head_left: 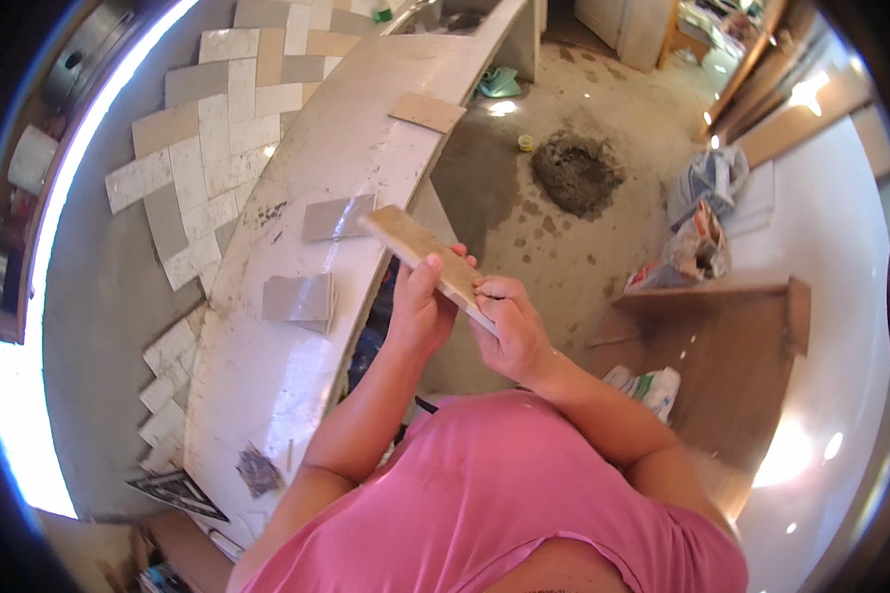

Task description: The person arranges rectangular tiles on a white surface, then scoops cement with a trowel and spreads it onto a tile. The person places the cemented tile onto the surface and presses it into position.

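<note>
A tan rectangular tile (417, 245) is held up in front of me, slanting from upper left to lower right beyond the counter's edge. My left hand (425, 308) grips its near side, with the thumb along it. My right hand (512, 328) is closed at its lower right end, fingers curled against the edge; anything else within those fingers is hidden. On the white countertop (257, 395) lie a grey tile (334, 219) and, closer to me, a small stack of grey tiles (297, 298). Farther along lies another tan tile (427, 112).
Tiles in a staggered pattern (208, 138) cover part of the left wall. A grey mortar heap (576, 175) sits on the wet-stained floor. Plastic bags (697, 247) and a brown wooden cabinet piece (712, 356) stand at right. A black triangular frame (183, 492) rests near the counter's front.
</note>
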Available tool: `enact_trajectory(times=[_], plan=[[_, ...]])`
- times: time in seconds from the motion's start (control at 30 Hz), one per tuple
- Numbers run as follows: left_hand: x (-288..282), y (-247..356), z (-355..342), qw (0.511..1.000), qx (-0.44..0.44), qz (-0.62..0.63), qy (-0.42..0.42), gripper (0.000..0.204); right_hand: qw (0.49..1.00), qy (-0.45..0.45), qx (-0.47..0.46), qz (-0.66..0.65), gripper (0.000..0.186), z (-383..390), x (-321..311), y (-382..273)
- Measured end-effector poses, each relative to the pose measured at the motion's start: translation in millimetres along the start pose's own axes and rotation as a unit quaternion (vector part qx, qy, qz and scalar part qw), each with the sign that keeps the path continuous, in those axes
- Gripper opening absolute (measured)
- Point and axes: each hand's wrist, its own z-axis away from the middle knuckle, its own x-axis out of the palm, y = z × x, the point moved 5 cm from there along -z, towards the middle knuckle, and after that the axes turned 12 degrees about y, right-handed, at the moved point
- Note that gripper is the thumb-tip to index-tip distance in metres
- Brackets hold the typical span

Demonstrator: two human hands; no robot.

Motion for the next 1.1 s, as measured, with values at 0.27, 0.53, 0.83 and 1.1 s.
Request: enact_trajectory(times=[0.27, 0.53, 0.83, 1.1], plan=[[8.9, -37.3, -78.1, 0.996, -0.036, -0.072, 0.028, 0.078, 0.954, -0.162, 0.204, 0.150, 0.055, -32.3, -93.8, 102.0], [-17.0, -60.7, -188.0, 0.988, -0.145, -0.053, -0.018, 0.083, 0.823, -0.085, 0.466, 0.313, 0.033, 16.7, -228.5, 277.3], [34.3, -130.0, -317.7, 0.958, -0.268, -0.100, 0.004, 0.078, 0.808, -0.027, 0.450, 0.379, 0.030, -33.5, -258.8, 350.2], [68.3, -199.7, -417.9, 0.927, -0.352, -0.007, 0.124, 0.077, 0.802, -0.002, 0.462, 0.378, 0.027, -44.5, -304.3, 512.0]])
